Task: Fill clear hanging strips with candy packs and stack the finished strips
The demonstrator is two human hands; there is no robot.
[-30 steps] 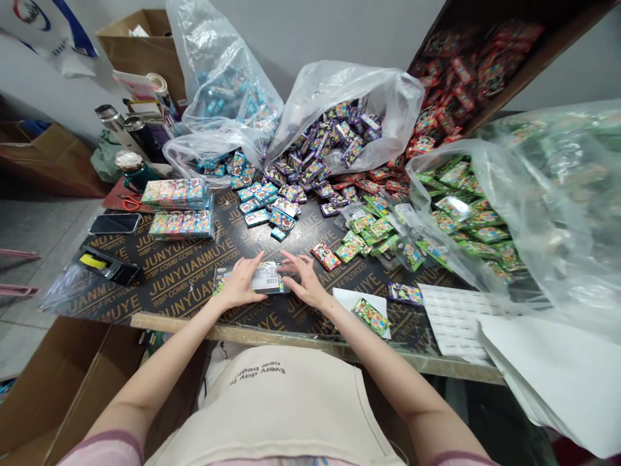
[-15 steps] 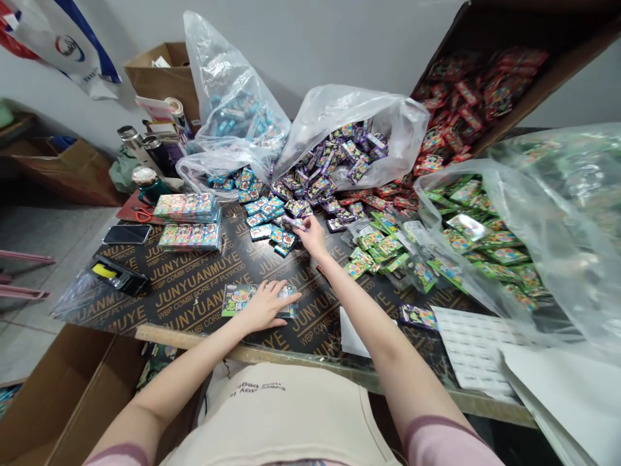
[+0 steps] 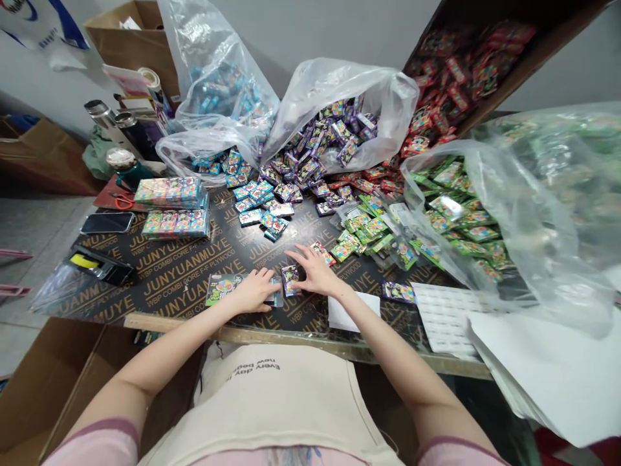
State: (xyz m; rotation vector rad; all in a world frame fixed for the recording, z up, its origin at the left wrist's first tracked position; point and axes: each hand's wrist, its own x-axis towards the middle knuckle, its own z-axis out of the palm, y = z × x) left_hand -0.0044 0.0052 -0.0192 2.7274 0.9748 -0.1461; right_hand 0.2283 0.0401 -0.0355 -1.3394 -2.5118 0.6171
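My left hand (image 3: pixel 257 290) lies with its fingers stretched over the right part of a green and black printed packet (image 3: pixel 220 289), hiding some of it. Just to its right is a small purple packet (image 3: pixel 291 281) on the table. My right hand (image 3: pixel 315 273) is over that purple packet's right side, fingers spread and the thumb at its edge; I cannot tell whether the thumb touches it. A small red packet (image 3: pixel 323 252) lies beyond the right hand's knuckles. Ahead are loose blue packets (image 3: pixel 259 200) and a heap of purple packets (image 3: pixel 310 165).
Clear bags of blue, purple and green packets (image 3: pixel 363 233) line the back and right, beside a box of red packets (image 3: pixel 436 116). Left stand wrapped stacks (image 3: pixel 177 223), a phone (image 3: pixel 107 222), a tape dispenser (image 3: pixel 99 264) and scissors (image 3: pixel 122 199). White sheets (image 3: pixel 528 369) lie right.
My right hand has come back from the packet piles towards my left hand, and a purple packet now lies between them. My left hand stays on the green and black packet. The view has shifted.
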